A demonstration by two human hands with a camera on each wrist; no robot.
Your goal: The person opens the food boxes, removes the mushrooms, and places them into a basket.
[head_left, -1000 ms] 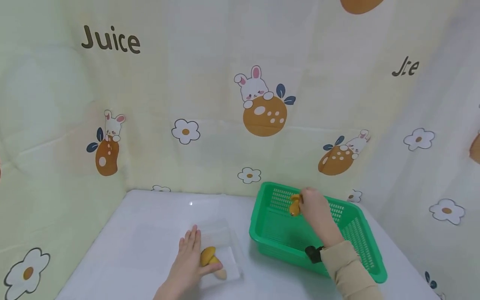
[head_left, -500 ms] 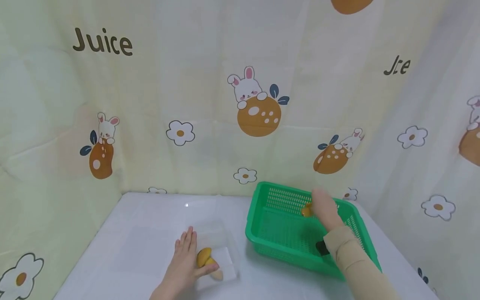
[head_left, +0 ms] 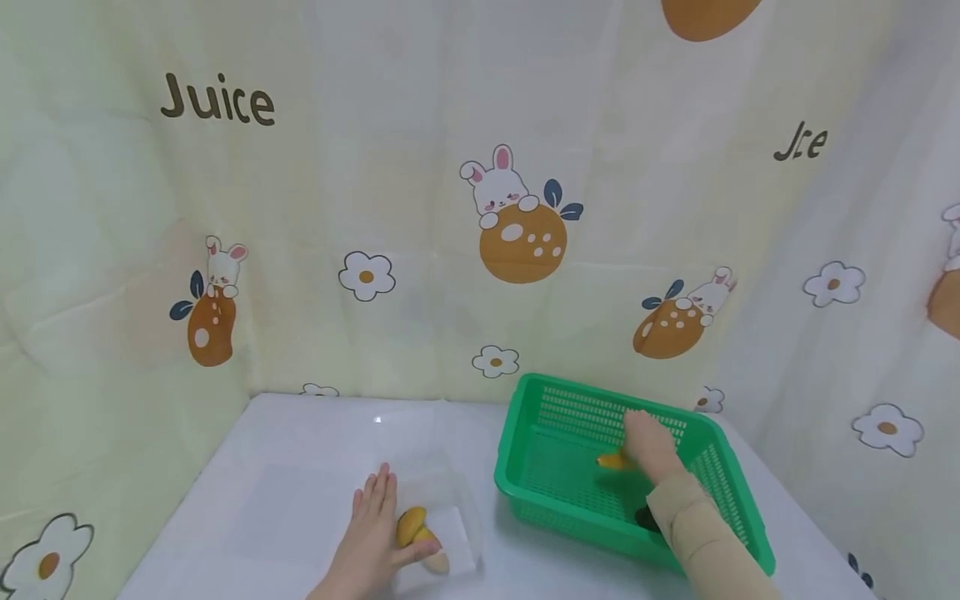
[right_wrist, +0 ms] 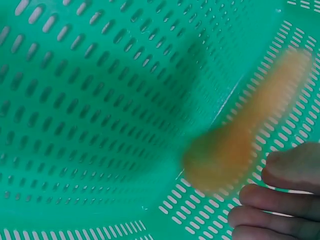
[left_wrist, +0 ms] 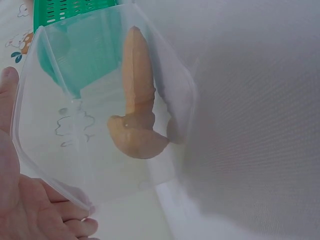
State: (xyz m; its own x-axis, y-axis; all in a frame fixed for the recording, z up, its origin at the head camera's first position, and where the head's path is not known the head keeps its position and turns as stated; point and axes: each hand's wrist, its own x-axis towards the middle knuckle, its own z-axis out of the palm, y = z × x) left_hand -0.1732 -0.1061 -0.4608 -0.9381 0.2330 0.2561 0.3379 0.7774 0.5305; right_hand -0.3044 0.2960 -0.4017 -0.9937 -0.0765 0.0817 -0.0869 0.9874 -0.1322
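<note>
My left hand (head_left: 367,533) lies along the left side of a clear plastic box (head_left: 454,533), fingers straight and thumb reaching over the near end. Inside that box is a yellow-tan toy mushroom (left_wrist: 137,90), its cap and long stem seen through the wall. Down in the green basket (head_left: 592,514) is my right hand (head_left: 651,446), beside a second, orange-yellow toy mushroom (right_wrist: 220,160). That mushroom is motion-blurred in the right wrist view and stands apart from the fingertips, with none of them wrapped round it. In the head view the hand partly hides it.
The basket has slotted walls and stands at the right of the white table (head_left: 300,467), just right of the box. A printed curtain (head_left: 420,183) hangs behind the table and along both sides. A small dark device (head_left: 647,518) sits at the right wrist.
My right hand has moved right and lowered into the basket, and the orange-yellow mushroom has come away from its fingers. The left hand stays at the box.
</note>
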